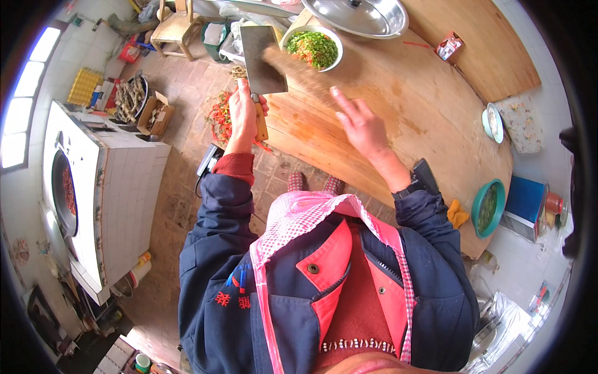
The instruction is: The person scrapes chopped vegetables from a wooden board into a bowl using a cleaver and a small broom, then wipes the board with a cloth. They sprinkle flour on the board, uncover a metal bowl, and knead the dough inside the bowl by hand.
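My left hand (pixel 243 110) grips the wooden handle of a cleaver (pixel 262 65), its broad metal blade raised beyond my fingers, over the table's left edge. My right hand (pixel 362 124) is over the wooden table (pixel 406 93), fingers around the near end of a long brown brush-like object (pixel 303 72). Motion blurs that object; its far end overlaps the blade, and whether they touch is unclear. Just right of the blade, a white bowl (pixel 284 44) holds chopped green and red vegetables (pixel 314 49).
A large metal lid (pixel 322 9) lies at the far table edge. A teal basin (pixel 475 212) with greens and an orange cloth (pixel 457 214) are at right. Red and green scraps (pixel 219 117) lie on the brick floor. Left stands a tiled stove (pixel 126 187) with a wok (pixel 60 187).
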`<action>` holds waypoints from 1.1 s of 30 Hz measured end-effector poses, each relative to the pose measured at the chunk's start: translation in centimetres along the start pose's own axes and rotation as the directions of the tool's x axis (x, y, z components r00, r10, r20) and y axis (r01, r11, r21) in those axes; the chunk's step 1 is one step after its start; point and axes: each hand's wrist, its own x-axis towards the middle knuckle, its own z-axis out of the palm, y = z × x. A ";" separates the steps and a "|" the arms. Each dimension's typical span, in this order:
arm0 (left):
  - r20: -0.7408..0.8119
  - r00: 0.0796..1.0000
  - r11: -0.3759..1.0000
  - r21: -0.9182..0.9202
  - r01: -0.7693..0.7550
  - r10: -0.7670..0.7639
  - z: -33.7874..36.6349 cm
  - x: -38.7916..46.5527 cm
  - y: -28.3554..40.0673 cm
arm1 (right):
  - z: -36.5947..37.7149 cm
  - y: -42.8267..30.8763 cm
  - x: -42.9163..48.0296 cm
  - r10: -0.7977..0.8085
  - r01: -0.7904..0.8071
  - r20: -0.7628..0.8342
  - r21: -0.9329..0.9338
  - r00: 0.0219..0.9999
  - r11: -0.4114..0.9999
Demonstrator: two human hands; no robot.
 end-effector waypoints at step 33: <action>-0.138 0.983 0.992 -0.029 0.120 -0.123 -4.3 -6.2 -21.3 | 11.3 -3.7 -9.1 0.232 -0.319 0.236 0.466 0.944 0.825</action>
